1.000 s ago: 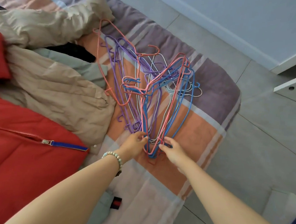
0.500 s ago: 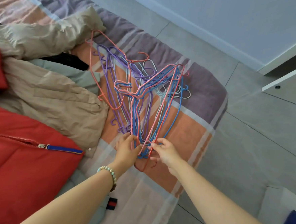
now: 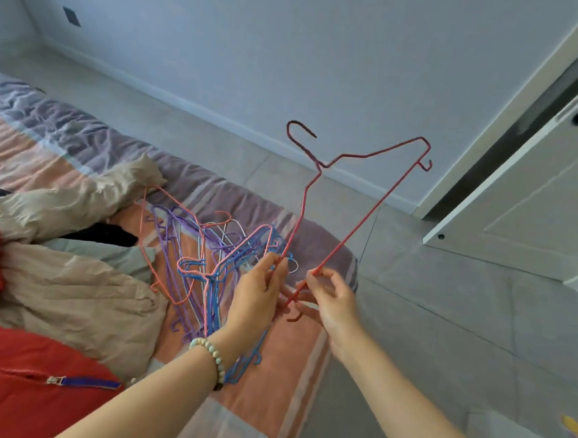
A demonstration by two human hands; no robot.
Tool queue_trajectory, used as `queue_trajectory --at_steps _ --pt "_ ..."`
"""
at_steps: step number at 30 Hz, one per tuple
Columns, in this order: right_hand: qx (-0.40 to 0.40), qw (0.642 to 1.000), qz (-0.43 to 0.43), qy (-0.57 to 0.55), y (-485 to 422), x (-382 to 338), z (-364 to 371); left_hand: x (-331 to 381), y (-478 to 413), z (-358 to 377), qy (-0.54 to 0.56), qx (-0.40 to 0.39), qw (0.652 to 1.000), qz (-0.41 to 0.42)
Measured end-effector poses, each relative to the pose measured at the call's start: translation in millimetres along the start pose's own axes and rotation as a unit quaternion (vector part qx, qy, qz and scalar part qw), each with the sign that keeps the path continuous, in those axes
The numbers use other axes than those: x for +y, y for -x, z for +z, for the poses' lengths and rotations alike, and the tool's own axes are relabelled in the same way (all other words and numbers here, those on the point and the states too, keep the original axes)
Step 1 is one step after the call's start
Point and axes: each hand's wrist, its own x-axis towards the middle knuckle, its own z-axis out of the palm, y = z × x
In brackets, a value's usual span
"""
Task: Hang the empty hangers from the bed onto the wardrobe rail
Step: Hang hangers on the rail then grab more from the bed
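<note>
Looking down on a striped bed (image 3: 270, 364) strewn with a red jacket (image 3: 12, 387) and a beige jacket (image 3: 70, 299). Lying tangled on the bedspread beside them, a pile of purple, blue and pink wire hangers (image 3: 196, 256). Held up above that pile, hook uppermost, one red hanger (image 3: 321, 168), pinched near its lower end by the left hand (image 3: 258, 292) and the right hand (image 3: 333, 300). Beaded bracelet (image 3: 214, 357) on the left wrist.
</note>
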Motion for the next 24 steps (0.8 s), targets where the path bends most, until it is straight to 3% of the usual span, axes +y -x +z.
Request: queue_trajectory --at_steps 6,13,19,24 --pt "0.025 0.994 -0.1 0.027 53.1 -139.8 -59.7 135.4 6.3 57.1 -0.034 -0.033 0.989 0.138" --pt "0.079 0.958 -0.192 0.198 156.0 -265.4 -144.6 275.1 42.1 116.3 -0.033 -0.126 0.967 0.218" --pt "0.163 0.932 -0.302 0.117 253.5 -353.8 -205.4 383.0 105.5 164.0 -0.089 -0.251 0.911 0.314" --pt "0.202 0.903 -0.354 0.135 328.4 -388.0 -245.7 449.7 175.0 203.3 -0.116 -0.364 0.854 0.352"
